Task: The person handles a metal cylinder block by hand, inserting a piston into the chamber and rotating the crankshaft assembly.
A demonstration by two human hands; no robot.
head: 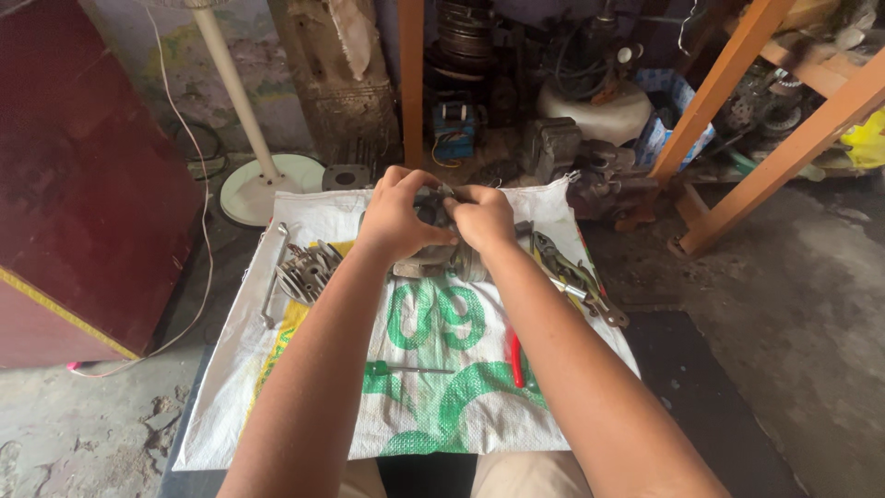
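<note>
On the white woven sack with green print [415, 369], a green-handled screwdriver [406, 370] lies at 6 o'clock. Beyond it, the left hand [398, 221] and right hand [481, 219] close their fingers on the grey metal engine part [442, 260] at the centre, seemingly working a small fitting; this needs a fine pinch. The finned grey metal cylinder [309, 269] rests at 9 o'clock.

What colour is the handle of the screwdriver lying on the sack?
Green: the screwdriver has a green handle at its left end, seen in the head view on the white woven sack.
</note>
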